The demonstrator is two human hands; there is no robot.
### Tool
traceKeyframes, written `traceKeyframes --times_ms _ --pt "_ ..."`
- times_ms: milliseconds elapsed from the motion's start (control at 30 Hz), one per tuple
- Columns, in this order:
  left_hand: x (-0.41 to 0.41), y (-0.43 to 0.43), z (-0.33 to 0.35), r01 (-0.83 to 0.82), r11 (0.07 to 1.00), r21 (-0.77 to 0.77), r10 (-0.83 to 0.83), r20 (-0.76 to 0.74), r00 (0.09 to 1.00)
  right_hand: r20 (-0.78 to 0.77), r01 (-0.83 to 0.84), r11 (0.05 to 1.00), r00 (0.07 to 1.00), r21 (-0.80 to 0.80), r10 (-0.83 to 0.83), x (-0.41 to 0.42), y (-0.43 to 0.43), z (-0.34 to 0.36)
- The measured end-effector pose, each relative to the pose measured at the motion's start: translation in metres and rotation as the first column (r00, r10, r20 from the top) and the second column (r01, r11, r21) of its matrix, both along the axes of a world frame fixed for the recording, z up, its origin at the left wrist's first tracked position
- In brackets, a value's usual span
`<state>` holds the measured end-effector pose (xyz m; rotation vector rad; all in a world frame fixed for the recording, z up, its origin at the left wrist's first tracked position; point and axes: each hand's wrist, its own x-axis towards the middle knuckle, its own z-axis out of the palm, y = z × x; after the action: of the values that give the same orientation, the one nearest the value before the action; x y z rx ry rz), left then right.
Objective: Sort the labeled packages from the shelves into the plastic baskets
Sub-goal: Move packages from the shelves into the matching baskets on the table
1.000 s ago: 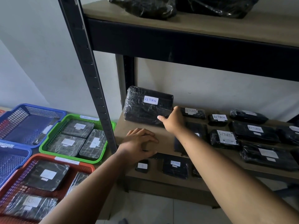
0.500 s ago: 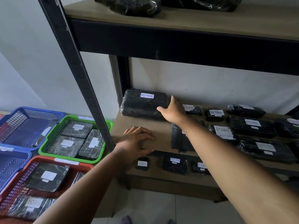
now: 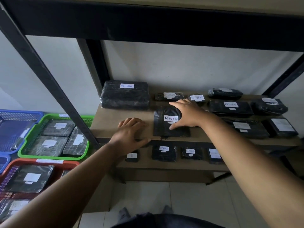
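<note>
Where the floor shows at far left, blue basket: holds one long, thin wrapped item.
Green basket: just right of the blue one; three wrapped packages with white labels lie flat inside.
Red basket: in front of the green one, with more labelled packages in it.
Left hand: rests palm down on the front edge of the middle shelf, fingers loosely bent, thumb along the edge, holding nothing.
Big package: at the shelf's back left, labelled RETURN, apart from both hands.
Flat package: near the shelf's front edge, RETURN label facing up.
Right hand: spread wide over the flat package, thumb tip on it below the label, fingers across its far right corner.
Other packages: in rows further right on the same shelf.
Small packages: on the lower shelf.
</note>
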<state>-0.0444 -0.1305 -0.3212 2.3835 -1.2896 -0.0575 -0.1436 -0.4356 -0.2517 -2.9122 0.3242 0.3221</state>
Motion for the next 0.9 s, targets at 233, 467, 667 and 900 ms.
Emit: traceKeyframes --times_ms 233,467,667,900 --pt "-0.019 -0.038 0.002 -0.06 0.997 0.05 0.062 -0.035 0.997 -0.18 -0.011 1.0 0.984 -0.003 0.01 -0.005 -0.006 0.003" --pt "-0.019 -0.035 -0.003 -0.062 0.995 0.077 0.059 0.043 0.997 -0.19 0.035 0.999 0.981 0.0 -0.034 -0.01 -0.011 0.002" --pt "-0.019 -0.035 -0.006 -0.054 0.995 0.082 0.048 0.074 0.996 -0.095 -0.005 0.997 0.995 -0.083 -0.003 -0.018 -0.003 0.003" --pt "-0.019 -0.036 -0.007 -0.058 0.992 0.116 0.047 0.094 0.994 0.043 -0.014 0.993 0.999 -0.114 0.019 -0.035 0.004 -0.003"
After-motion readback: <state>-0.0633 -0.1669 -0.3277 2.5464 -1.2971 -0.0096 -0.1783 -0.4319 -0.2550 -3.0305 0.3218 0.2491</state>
